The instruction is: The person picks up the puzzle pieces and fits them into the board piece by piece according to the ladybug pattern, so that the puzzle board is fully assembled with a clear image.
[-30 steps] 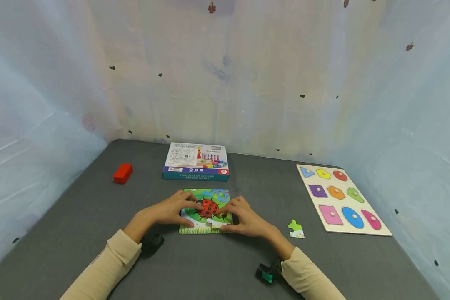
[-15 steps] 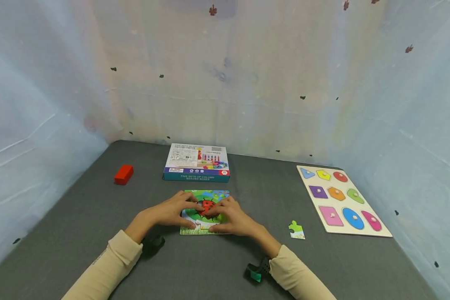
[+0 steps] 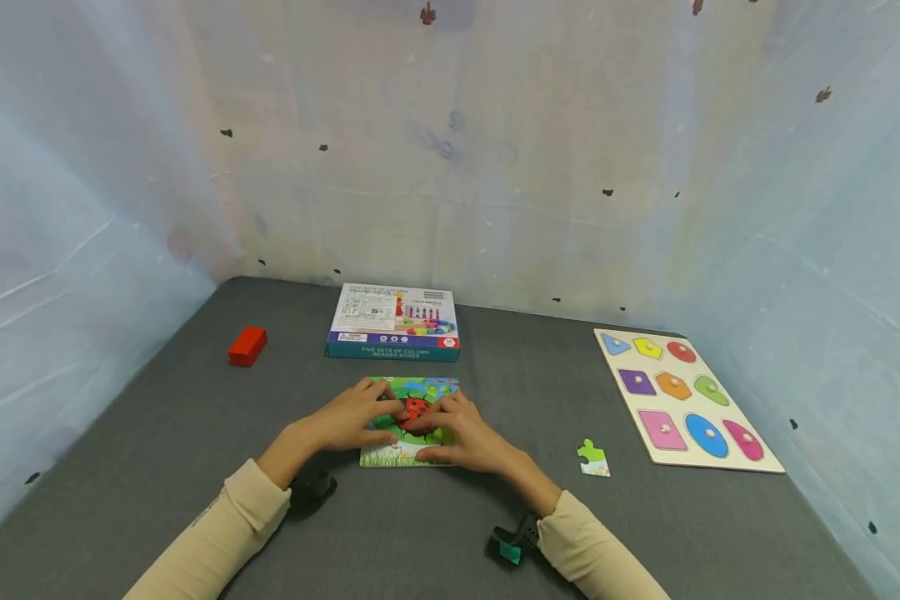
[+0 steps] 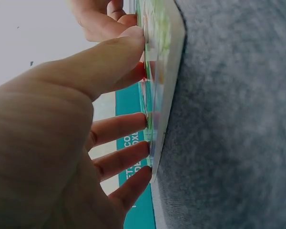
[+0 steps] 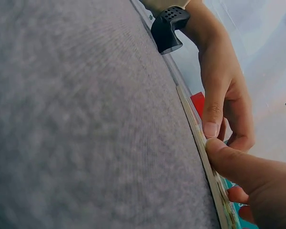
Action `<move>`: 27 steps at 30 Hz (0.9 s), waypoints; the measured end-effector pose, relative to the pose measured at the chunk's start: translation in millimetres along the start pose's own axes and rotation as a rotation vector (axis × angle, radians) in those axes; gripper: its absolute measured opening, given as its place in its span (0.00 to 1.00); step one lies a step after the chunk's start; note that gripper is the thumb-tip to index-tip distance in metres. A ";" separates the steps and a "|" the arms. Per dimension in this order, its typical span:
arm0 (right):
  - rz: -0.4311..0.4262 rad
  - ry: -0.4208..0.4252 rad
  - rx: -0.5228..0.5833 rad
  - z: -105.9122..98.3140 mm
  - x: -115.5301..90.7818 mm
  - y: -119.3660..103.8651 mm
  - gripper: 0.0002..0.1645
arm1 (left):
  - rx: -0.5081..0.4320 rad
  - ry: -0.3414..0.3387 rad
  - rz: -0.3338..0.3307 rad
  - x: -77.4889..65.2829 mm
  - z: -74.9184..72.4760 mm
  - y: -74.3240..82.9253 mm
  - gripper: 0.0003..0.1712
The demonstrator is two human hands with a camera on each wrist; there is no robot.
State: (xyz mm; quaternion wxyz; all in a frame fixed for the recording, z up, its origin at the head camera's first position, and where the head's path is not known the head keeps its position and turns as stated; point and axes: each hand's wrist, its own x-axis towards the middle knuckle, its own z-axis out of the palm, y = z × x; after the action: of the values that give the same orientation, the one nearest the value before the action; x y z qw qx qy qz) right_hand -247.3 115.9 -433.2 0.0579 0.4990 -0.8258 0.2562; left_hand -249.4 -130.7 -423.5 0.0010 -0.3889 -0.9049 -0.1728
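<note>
A ladybug jigsaw puzzle point(image 3: 392, 455) lies flat on the grey table in front of me. My left hand point(image 3: 345, 421) rests its fingertips on the left part of the picture; in the left wrist view its fingers point(image 4: 119, 128) are spread and fairly straight along the puzzle. From the other side my right hand point(image 3: 474, 435) touches the picture with thumb and fingers, covering its right part. In the right wrist view the two thumbs nearly meet above the puzzle's edge point(image 5: 210, 174). Whether a piece sits under the right fingertips is hidden.
One loose green and white puzzle piece point(image 3: 593, 459) lies right of my right hand. A flat beaded-toy box point(image 3: 393, 325) stands behind the puzzle. A red block point(image 3: 247, 347) is at the far left, and a wooden shape board point(image 3: 682, 400) at the right.
My right hand has moved left with a whitish puzzle piece, which no longer shows apart from the picture. The left thumb has shifted slightly right and up.
</note>
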 end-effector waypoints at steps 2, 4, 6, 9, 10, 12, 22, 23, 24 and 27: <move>-0.002 0.010 0.003 1.5 -0.8 0.3 0.22 | -0.002 -0.002 -0.004 0.2 0.2 0.3 0.16; 0.002 0.017 0.006 2.6 -1.6 0.2 0.22 | -0.003 -0.003 -0.008 0.3 0.5 0.9 0.16; 0.010 0.020 0.018 2.9 -2.2 -0.2 0.22 | -0.002 -0.005 -0.013 0.4 0.8 1.0 0.16; 0.025 0.014 0.048 2.7 -2.7 -0.7 0.21 | 0.001 -0.002 -0.012 0.5 1.4 1.4 0.16; 0.028 0.013 0.055 2.6 -2.9 -0.9 0.21 | 0.001 0.000 -0.009 0.4 1.5 1.6 0.17; 0.032 0.015 0.057 2.9 -3.3 -0.7 0.21 | 0.006 0.007 -0.004 0.2 1.5 2.0 0.18; 0.023 0.033 0.028 4.3 -2.4 -0.5 0.22 | 0.064 0.005 -0.002 -1.7 0.1 6.5 0.28; 0.018 0.036 0.022 4.6 -2.2 -0.3 0.22 | 0.076 0.004 0.000 -1.3 0.2 7.1 0.28; 0.012 0.039 0.017 4.8 -2.0 0.0 0.22 | 0.085 0.004 -0.001 -0.9 0.7 7.4 0.28; -0.011 0.048 -0.001 5.9 -2.3 1.4 0.23 | 0.090 0.011 0.001 0.2 1.7 8.3 0.27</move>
State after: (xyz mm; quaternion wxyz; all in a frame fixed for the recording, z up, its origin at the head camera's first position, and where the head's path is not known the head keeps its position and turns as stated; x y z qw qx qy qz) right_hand -246.4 115.4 -439.6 0.0796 0.4973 -0.8215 0.2673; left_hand -243.5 -124.8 -422.6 0.0238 -0.3878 -0.9116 -0.1343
